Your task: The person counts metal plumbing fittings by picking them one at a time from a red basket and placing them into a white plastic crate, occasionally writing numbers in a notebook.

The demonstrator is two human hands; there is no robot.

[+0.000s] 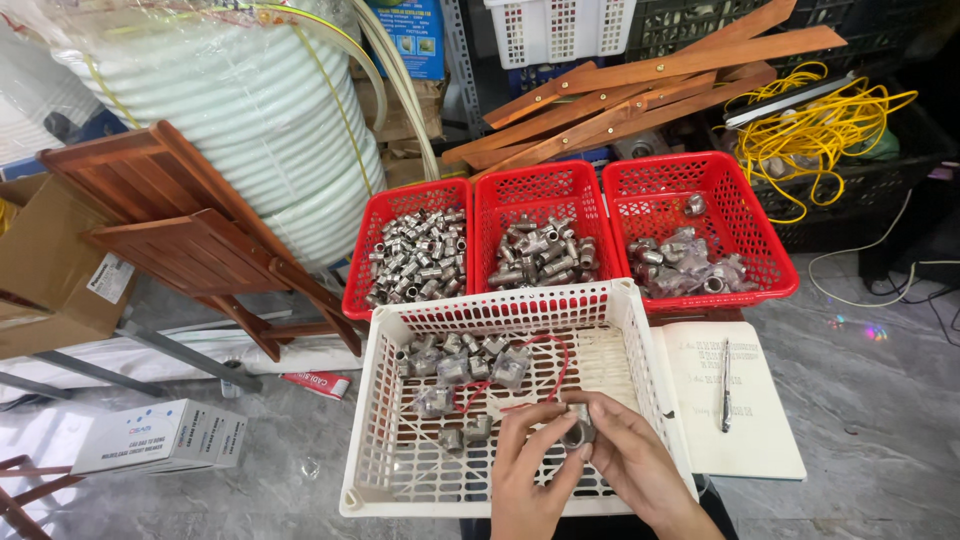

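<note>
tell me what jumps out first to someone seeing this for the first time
Three red baskets of silver metal fittings sit in a row at centre. In front, both hands, left hand and right hand, hold one metal fitting over a white basket. A big coil of white hose fills the upper left.

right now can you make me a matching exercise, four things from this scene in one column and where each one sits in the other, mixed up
Things
1. metal fitting
2. pen
3. yellow cord
4. white basket

Places
A. piled on the dark crate at upper right
B. lying on the open notebook
C. pinched between the fingertips of both hands, left hand and right hand
D. on the floor in front of the three red baskets

Pairs: 1-C, 2-B, 3-A, 4-D
</note>
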